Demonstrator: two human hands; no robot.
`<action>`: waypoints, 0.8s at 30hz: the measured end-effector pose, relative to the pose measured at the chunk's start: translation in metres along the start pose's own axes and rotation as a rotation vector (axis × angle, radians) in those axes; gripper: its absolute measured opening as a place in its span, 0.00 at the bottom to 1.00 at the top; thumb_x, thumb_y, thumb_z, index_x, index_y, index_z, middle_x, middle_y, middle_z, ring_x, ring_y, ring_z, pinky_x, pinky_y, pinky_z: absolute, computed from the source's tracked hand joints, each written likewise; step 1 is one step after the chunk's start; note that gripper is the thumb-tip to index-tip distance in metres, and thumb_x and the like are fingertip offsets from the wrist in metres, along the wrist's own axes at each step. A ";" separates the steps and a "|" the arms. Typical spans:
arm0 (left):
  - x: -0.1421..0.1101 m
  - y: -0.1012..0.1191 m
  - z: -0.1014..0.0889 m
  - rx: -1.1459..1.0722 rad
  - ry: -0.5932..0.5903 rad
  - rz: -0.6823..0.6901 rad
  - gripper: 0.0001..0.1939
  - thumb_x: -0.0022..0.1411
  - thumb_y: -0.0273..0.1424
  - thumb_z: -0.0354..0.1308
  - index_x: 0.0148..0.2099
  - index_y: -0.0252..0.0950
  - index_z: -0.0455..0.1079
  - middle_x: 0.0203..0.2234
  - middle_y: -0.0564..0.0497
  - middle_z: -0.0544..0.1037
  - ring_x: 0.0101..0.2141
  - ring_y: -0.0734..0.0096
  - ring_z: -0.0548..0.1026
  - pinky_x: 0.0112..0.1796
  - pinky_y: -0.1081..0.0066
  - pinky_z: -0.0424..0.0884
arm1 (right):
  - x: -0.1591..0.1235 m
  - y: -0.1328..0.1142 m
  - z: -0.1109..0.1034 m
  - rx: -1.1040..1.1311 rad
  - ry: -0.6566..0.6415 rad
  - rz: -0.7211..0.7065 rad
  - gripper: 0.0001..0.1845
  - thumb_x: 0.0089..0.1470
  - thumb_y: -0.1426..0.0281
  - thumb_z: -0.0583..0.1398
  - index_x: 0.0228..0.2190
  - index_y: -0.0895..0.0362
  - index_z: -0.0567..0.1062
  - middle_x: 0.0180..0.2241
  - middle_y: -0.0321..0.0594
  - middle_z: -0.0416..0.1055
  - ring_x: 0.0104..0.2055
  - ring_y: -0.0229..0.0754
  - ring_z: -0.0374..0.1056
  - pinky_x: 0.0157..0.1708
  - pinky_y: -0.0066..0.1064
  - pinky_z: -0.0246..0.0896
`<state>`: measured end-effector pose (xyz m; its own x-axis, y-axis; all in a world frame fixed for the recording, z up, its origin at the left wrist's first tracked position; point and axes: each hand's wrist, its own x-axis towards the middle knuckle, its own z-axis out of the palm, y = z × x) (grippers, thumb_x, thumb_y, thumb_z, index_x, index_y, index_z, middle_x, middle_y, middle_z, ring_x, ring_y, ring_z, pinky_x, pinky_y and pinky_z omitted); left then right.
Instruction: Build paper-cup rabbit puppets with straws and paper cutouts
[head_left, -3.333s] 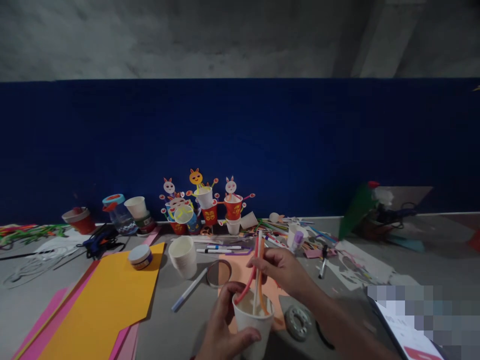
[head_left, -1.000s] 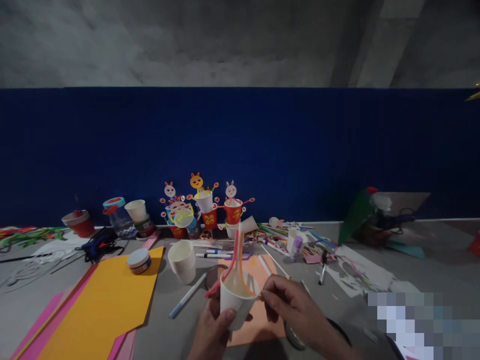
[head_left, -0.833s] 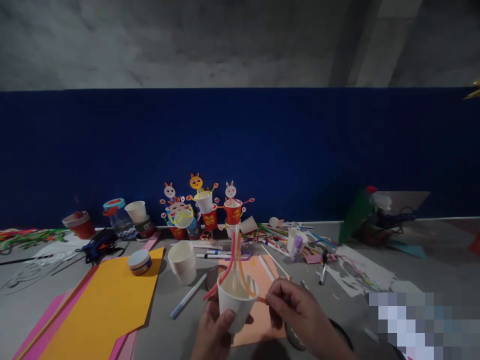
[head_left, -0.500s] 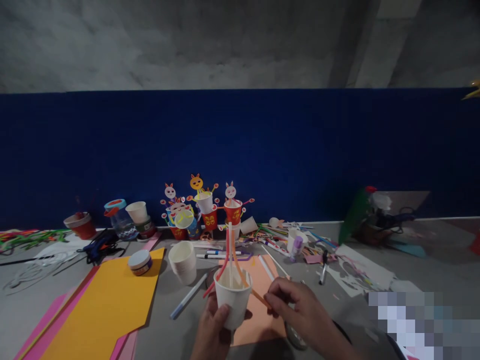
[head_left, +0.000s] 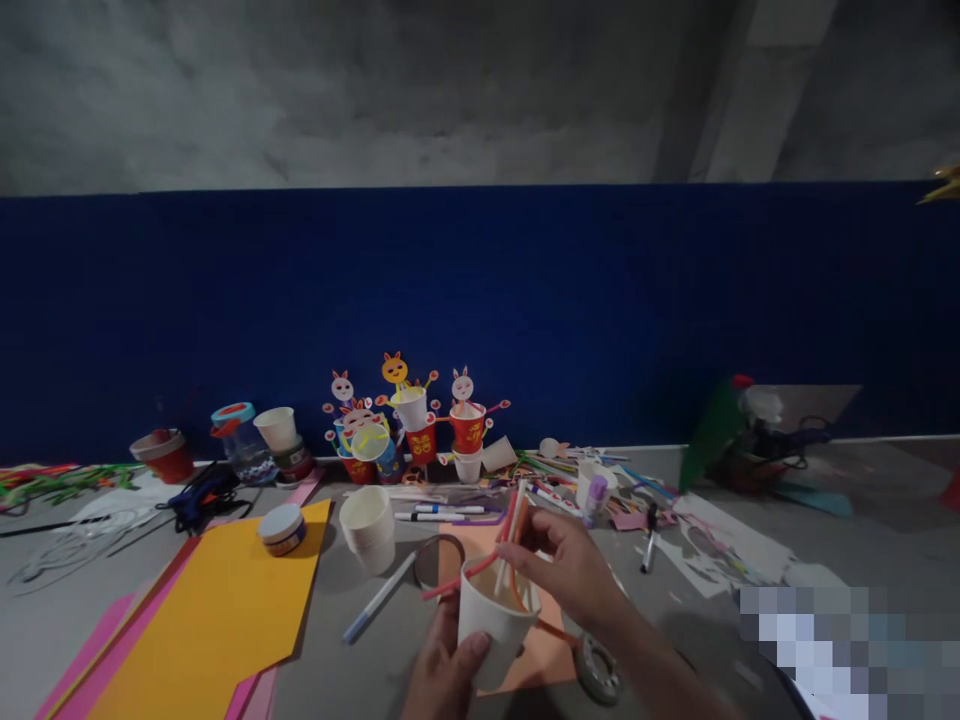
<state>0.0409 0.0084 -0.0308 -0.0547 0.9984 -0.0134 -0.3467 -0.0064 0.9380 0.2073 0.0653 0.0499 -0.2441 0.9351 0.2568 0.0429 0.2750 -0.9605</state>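
Note:
My left hand [head_left: 447, 672] grips a white paper cup [head_left: 491, 625] from below, thumb on its side. Red, orange and white straws [head_left: 510, 532] stick up out of the cup; a red straw end pokes out of its left side and an orange one out of its right. My right hand [head_left: 566, 560] is above the cup, fingers pinched round the upper ends of the straws. Under the cup lies a sheet of orange paper [head_left: 551, 650] on the grey table [head_left: 360, 665].
A stack of white cups [head_left: 367, 525], a pen [head_left: 379, 598], a round lid [head_left: 437, 557], a tape roll [head_left: 598, 672], a small jar [head_left: 282, 527] and yellow and pink card [head_left: 210, 620] lie around. Finished cup figures [head_left: 409, 420] stand at the blue wall.
My right hand has left the orange straw end at the cup's right side and risen to pinch the straw tops above the cup. The cup has tilted slightly.

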 end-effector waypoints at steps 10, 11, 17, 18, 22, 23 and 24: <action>0.001 -0.003 0.001 -0.098 0.022 -0.005 0.31 0.44 0.52 0.72 0.47 0.40 0.78 0.38 0.43 0.85 0.34 0.52 0.82 0.36 0.61 0.77 | -0.020 0.002 -0.013 -0.067 -0.009 0.020 0.11 0.57 0.61 0.64 0.36 0.56 0.76 0.32 0.37 0.75 0.33 0.40 0.69 0.35 0.30 0.64; 0.001 -0.003 0.000 -0.066 0.038 0.015 0.30 0.45 0.52 0.71 0.46 0.40 0.78 0.37 0.43 0.85 0.32 0.54 0.81 0.35 0.62 0.77 | -0.024 0.005 -0.013 -0.044 -0.019 0.060 0.11 0.57 0.60 0.65 0.35 0.55 0.75 0.30 0.36 0.74 0.32 0.40 0.69 0.33 0.30 0.63; 0.000 0.000 -0.005 0.056 0.108 0.124 0.19 0.54 0.48 0.67 0.43 0.41 0.81 0.32 0.43 0.84 0.32 0.55 0.81 0.31 0.66 0.76 | -0.050 0.026 -0.009 0.198 -0.003 0.137 0.18 0.50 0.55 0.69 0.31 0.56 0.73 0.24 0.34 0.73 0.28 0.39 0.69 0.29 0.28 0.63; 0.000 0.001 -0.004 0.022 0.101 0.106 0.19 0.54 0.47 0.67 0.43 0.42 0.80 0.32 0.44 0.84 0.32 0.55 0.81 0.30 0.67 0.76 | -0.052 0.026 -0.009 0.186 0.017 0.133 0.17 0.50 0.56 0.69 0.32 0.56 0.74 0.24 0.34 0.74 0.28 0.39 0.69 0.30 0.28 0.63; 0.001 0.001 0.002 -0.118 0.031 0.023 0.26 0.50 0.49 0.70 0.47 0.40 0.78 0.35 0.44 0.84 0.33 0.54 0.82 0.29 0.67 0.75 | -0.051 0.015 -0.015 0.024 0.009 0.079 0.13 0.57 0.58 0.64 0.36 0.55 0.78 0.30 0.39 0.77 0.34 0.43 0.73 0.35 0.31 0.66; 0.001 0.000 0.003 -0.132 0.019 0.015 0.28 0.47 0.50 0.71 0.47 0.40 0.77 0.36 0.44 0.84 0.35 0.52 0.82 0.31 0.66 0.76 | -0.049 0.010 -0.017 -0.034 0.018 0.049 0.12 0.58 0.59 0.63 0.35 0.55 0.78 0.33 0.40 0.78 0.36 0.44 0.74 0.38 0.32 0.66; 0.002 -0.002 0.003 -0.142 0.014 0.009 0.30 0.45 0.51 0.72 0.47 0.40 0.77 0.37 0.43 0.84 0.36 0.50 0.82 0.32 0.65 0.76 | -0.045 0.005 -0.019 -0.082 0.033 0.021 0.12 0.60 0.59 0.62 0.35 0.55 0.79 0.35 0.41 0.78 0.39 0.45 0.74 0.40 0.32 0.66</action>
<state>0.0445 0.0101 -0.0311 -0.0717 0.9974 -0.0109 -0.4748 -0.0245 0.8797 0.2373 0.0291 0.0358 -0.2103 0.9473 0.2416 0.1270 0.2715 -0.9540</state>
